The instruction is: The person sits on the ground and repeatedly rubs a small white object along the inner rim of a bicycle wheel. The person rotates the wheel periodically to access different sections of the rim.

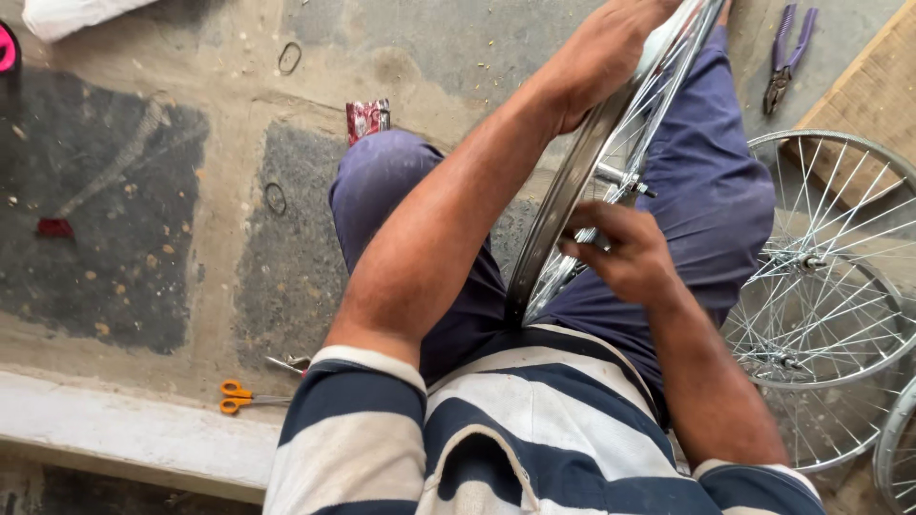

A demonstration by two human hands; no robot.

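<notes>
Both hands grip one wheel [572, 191] — left [601, 52] rim, right [620, 253] spokes.

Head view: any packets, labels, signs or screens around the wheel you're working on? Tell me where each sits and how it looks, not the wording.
Small sachet: lies on the concrete floor beside the left knee; flat, crumpled, roughly rectangular, red with silvery patches.
White bag or wrapper: top left corner, cut off by the frame edge; what kind it is cannot be told.
No signs or screens in view.
</notes>
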